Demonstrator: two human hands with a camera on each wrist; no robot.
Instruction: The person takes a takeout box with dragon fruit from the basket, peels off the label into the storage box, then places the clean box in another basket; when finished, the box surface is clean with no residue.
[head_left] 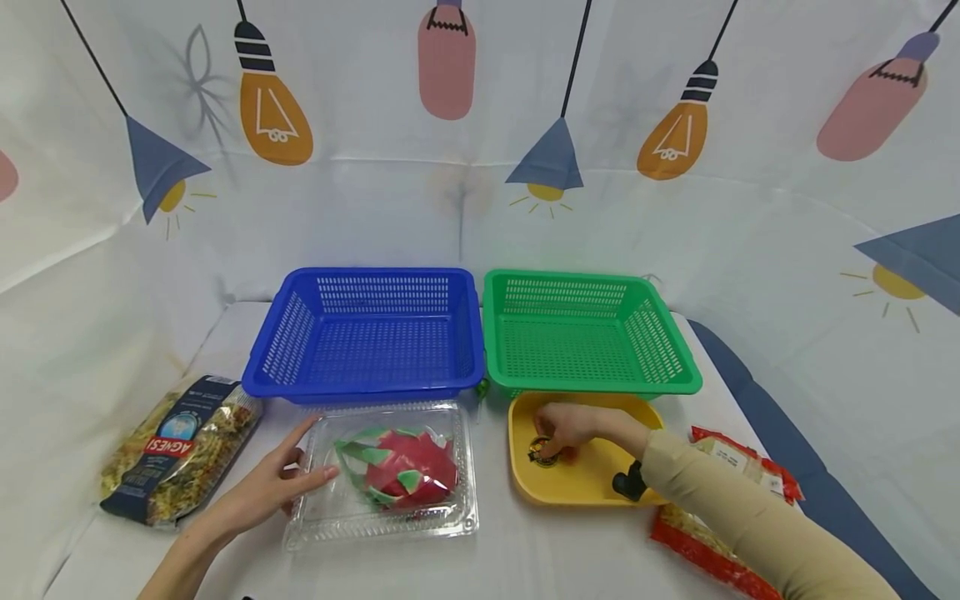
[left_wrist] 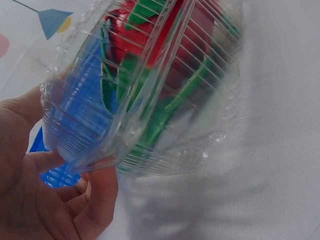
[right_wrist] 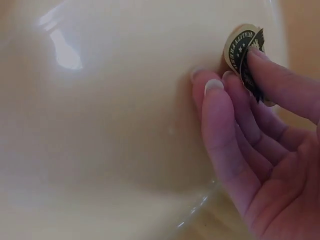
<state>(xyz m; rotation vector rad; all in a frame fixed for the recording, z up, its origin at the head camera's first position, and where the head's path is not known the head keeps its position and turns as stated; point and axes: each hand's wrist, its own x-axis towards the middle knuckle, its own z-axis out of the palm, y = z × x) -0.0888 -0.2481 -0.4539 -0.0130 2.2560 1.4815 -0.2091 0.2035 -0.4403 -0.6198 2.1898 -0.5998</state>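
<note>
A clear plastic clamshell box (head_left: 318, 508) lies on the table with a red and green dragon fruit (head_left: 412, 471) inside. My left hand (head_left: 273, 483) grips the box's left side, thumb and index finger spread along it; the left wrist view has the fingers (left_wrist: 102, 195) at its ridged edge. Over the yellow tray (head_left: 600, 496), my right hand (head_left: 570, 425) reaches in. Between its thumb and fingers it pinches a round black and gold sticker (right_wrist: 242, 52), bent across the middle, with lettering and stars. The sticker is close over the tray's floor.
Behind the box stands a blue basket (head_left: 363, 390), beside a green basket (head_left: 600, 386). A pasta bag (head_left: 180, 450) lies at the left. At the right, red-trimmed bags (head_left: 690, 546) lie partly under my right sleeve. A printed curtain (head_left: 465, 208) hangs behind.
</note>
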